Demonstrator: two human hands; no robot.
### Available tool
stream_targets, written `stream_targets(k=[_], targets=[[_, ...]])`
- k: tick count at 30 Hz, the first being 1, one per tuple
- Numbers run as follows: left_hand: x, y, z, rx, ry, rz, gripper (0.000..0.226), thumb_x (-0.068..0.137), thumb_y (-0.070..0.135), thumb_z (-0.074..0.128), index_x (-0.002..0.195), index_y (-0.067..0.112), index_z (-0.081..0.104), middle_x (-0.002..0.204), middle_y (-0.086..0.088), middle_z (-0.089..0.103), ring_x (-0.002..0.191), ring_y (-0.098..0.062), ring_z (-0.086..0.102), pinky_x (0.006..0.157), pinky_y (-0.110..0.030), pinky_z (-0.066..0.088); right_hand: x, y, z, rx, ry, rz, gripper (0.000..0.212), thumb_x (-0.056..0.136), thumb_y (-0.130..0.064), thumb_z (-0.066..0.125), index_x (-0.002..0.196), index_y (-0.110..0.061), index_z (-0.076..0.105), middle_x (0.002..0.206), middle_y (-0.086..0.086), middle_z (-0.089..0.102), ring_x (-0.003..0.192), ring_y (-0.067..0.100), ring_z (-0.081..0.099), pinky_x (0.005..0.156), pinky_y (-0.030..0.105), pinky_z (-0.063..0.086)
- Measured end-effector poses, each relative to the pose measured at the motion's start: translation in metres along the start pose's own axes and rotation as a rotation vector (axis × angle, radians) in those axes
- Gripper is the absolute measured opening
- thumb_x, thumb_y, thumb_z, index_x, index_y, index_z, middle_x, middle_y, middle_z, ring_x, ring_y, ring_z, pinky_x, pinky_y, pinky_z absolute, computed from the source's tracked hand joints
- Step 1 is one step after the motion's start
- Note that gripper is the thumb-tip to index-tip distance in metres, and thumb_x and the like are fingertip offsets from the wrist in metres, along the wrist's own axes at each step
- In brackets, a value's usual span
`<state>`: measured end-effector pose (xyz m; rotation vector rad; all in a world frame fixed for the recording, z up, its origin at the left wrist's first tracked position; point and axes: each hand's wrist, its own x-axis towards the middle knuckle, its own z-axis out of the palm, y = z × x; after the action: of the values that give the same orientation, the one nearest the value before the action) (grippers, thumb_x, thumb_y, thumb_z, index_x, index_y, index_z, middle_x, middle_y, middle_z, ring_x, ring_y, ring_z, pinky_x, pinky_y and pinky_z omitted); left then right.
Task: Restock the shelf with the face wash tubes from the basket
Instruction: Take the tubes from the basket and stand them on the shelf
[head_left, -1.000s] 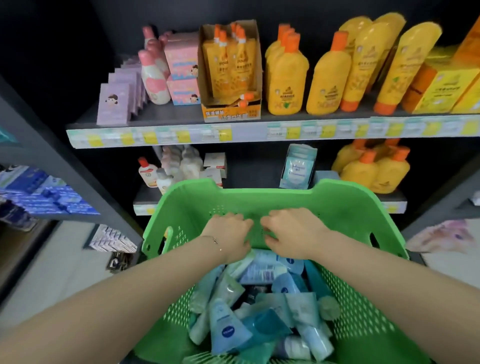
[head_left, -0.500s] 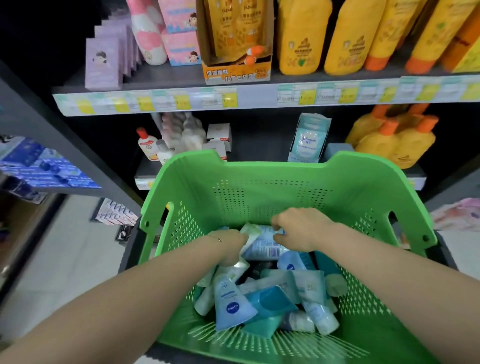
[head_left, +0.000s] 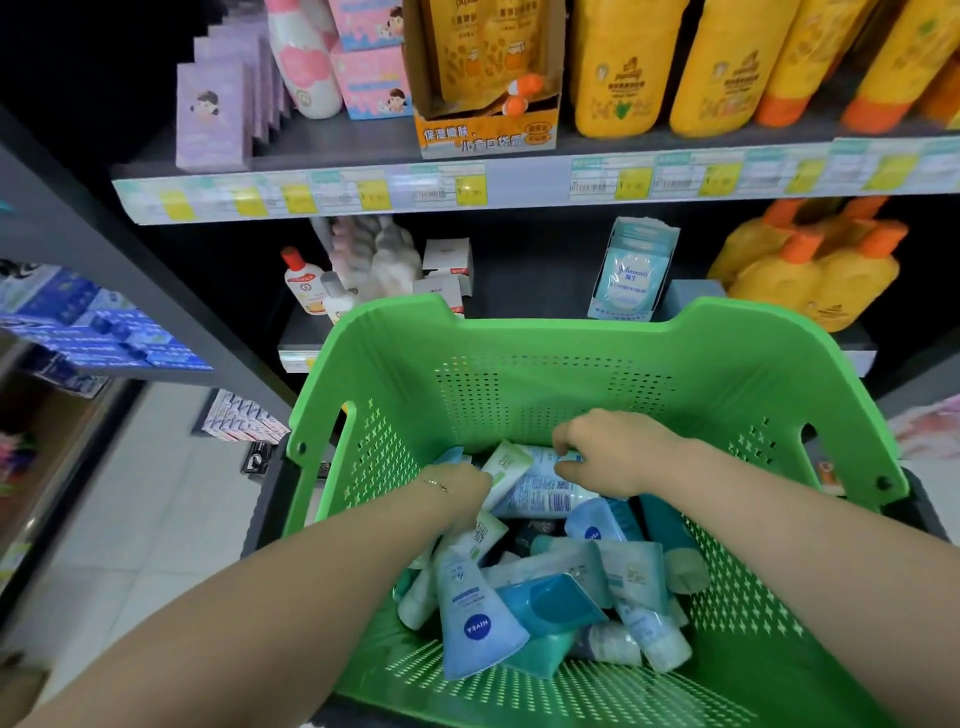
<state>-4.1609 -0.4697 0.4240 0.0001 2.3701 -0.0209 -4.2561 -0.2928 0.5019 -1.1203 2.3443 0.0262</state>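
Right hand (head_left: 618, 454) grips white tube (head_left: 540, 493); left hand (head_left: 460, 491) buried in pile (head_left: 550, 597), I can't tell grip. Basket (head_left: 519, 364) wall fronts lower shelf (head_left: 306, 332).

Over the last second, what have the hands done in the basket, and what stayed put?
Both hands dropped from the far wall of the green basket into the tube pile. The right hand now curls round a pale tube on top; the left hand has dug in beside it, fingers hidden. The Nivea tube and those around it lie as before; nothing has left the basket.
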Motion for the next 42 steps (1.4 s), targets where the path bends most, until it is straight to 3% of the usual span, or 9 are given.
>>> stream_targets(k=[3,7,11,18,22,27,34,38,42], targets=[[0.001,-0.002,-0.005,-0.048,-0.005,-0.025,0.019,0.090,0.009,0.059,0.108,0.013,0.058,0.098,-0.004,0.060,0.083,-0.020,0.061,0.073,-0.033,0.056,0.001,-0.001,-0.002,0.007,0.004,0.004,0.035,0.095,-0.041,0.050,0.122,-0.021,0.058,0.113,0.006,0.063,0.091,0.025,0.058,0.070,0.031,0.046],[0.000,-0.001,-0.019,-0.095,0.012,-0.017,0.012,0.087,0.011,0.062,0.099,0.012,0.062,0.095,-0.006,0.065,0.074,-0.020,0.059,0.063,-0.031,0.052,0.001,-0.002,-0.003,0.026,0.004,0.004,0.036,0.095,-0.042,0.049,0.124,-0.023,0.058,0.118,0.005,0.062,0.097,0.025,0.059,0.075,0.032,0.049],[-0.004,-0.004,-0.040,-0.213,0.082,-0.032,0.005,0.086,0.009,0.063,0.090,0.010,0.066,0.092,-0.005,0.068,0.084,-0.021,0.067,0.075,-0.036,0.058,0.001,-0.001,-0.002,0.036,-0.001,0.007,0.037,0.095,-0.043,0.050,0.125,-0.023,0.058,0.120,0.003,0.062,0.094,0.023,0.057,0.071,0.030,0.044],[-0.021,-0.021,-0.072,-0.452,0.194,-0.072,0.005,0.088,0.004,0.059,0.089,0.004,0.064,0.091,-0.012,0.070,0.070,-0.019,0.067,0.073,-0.039,0.059,0.002,0.002,0.001,0.059,-0.013,0.018,0.035,0.096,-0.041,0.051,0.125,-0.022,0.057,0.117,0.003,0.063,0.094,0.022,0.060,0.076,0.031,0.051],[-0.038,-0.020,-0.097,-0.596,0.322,0.002,0.009,0.088,0.008,0.066,0.081,0.009,0.061,0.078,0.005,0.064,0.070,-0.007,0.065,0.078,-0.031,0.057,0.004,0.004,0.004,0.114,0.002,0.042,0.034,0.094,-0.041,0.055,0.121,-0.020,0.055,0.109,0.003,0.062,0.087,0.022,0.059,0.072,0.032,0.050],[-0.057,-0.016,-0.122,-0.689,0.551,0.045,0.018,0.085,0.012,0.071,0.073,0.018,0.059,0.076,0.010,0.060,0.078,-0.012,0.060,0.079,-0.028,0.051,0.004,0.000,-0.001,0.393,0.097,0.036,0.041,0.090,-0.041,0.064,0.119,-0.018,0.045,0.102,-0.001,0.058,0.090,0.018,0.058,0.074,0.033,0.048],[-0.079,-0.013,-0.142,-0.916,0.696,0.139,0.022,0.085,0.010,0.070,0.070,0.017,0.056,0.087,-0.015,0.069,0.083,-0.031,0.067,0.081,-0.042,0.056,-0.006,-0.004,-0.031,0.742,0.355,-0.052,0.030,0.090,-0.022,0.068,0.113,-0.018,0.049,0.105,-0.014,0.060,0.096,-0.001,0.056,0.084,0.023,0.048],[-0.093,-0.013,-0.157,-1.055,0.749,0.215,0.018,0.087,0.004,0.068,0.074,0.009,0.056,0.078,-0.011,0.067,0.071,-0.022,0.066,0.079,-0.044,0.057,-0.013,0.000,-0.048,0.895,0.376,-0.111,0.032,0.088,-0.009,0.069,0.116,-0.014,0.055,0.109,0.002,0.065,0.103,0.017,0.063,0.094,0.032,0.050],[-0.107,-0.017,-0.175,-1.190,0.800,0.297,0.015,0.089,0.000,0.064,0.078,0.006,0.056,0.080,-0.016,0.067,0.071,-0.023,0.067,0.072,-0.037,0.060,-0.024,-0.004,-0.071,1.002,0.432,-0.125,0.027,0.088,-0.010,0.069,0.113,-0.013,0.059,0.101,-0.001,0.070,0.092,0.004,0.066,0.080,0.020,0.051]])
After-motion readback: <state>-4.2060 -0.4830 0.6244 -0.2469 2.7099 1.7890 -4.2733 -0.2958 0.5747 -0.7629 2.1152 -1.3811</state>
